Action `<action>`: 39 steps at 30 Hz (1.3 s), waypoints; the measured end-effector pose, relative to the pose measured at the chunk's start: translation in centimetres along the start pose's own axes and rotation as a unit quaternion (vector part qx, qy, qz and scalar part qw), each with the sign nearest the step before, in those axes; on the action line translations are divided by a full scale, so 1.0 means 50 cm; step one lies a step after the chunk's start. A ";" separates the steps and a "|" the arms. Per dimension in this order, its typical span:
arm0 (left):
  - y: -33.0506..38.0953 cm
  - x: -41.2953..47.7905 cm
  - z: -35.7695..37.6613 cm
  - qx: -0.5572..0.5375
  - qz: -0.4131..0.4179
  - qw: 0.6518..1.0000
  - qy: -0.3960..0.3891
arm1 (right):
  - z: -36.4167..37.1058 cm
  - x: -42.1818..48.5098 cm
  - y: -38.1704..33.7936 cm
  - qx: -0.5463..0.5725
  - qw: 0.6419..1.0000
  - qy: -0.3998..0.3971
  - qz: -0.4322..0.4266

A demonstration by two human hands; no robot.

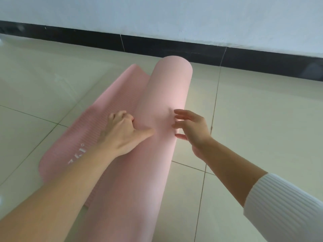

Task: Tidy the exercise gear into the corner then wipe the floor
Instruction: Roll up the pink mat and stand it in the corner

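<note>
The pink mat (157, 105) lay on the glossy tiled floor (262, 110) near the black skirting (174, 44), most of it wound into a fat, smooth cylinder with a short ribbed tail flat to its left. The left hand (120, 131) had its grip closed on the mat, fingers curled into the crease and thumb across the foam. The right hand (192, 130) kept an open grip, fingers spread at the cylinder's right flank. To finish well, both hands should probably press evenly and keep the ends flush, since springy foam tends to loosen or telescope.
</note>
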State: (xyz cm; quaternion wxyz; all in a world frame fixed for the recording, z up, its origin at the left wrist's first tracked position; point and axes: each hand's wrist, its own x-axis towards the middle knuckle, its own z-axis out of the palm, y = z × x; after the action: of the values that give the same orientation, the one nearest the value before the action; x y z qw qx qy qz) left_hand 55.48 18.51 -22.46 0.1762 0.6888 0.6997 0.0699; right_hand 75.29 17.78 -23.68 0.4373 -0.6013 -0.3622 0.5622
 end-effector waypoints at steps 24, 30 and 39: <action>-0.213 0.071 -0.071 -0.032 0.010 0.991 0.126 | 0.245 0.131 0.085 0.085 0.978 -0.029 0.190; -0.247 0.080 -0.088 -0.125 -0.042 0.985 0.111 | 0.303 0.134 0.107 0.123 0.956 -0.145 0.221; -0.228 0.045 -0.093 -0.238 -0.072 0.968 0.044 | 0.290 0.120 0.117 0.192 0.953 -0.046 0.232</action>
State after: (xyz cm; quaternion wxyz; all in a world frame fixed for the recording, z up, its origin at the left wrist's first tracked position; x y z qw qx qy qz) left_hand 43.19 20.91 -22.38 0.3088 0.5709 0.7180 0.2516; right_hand 61.21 23.01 -31.08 0.3848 -0.5470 -0.1181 0.7340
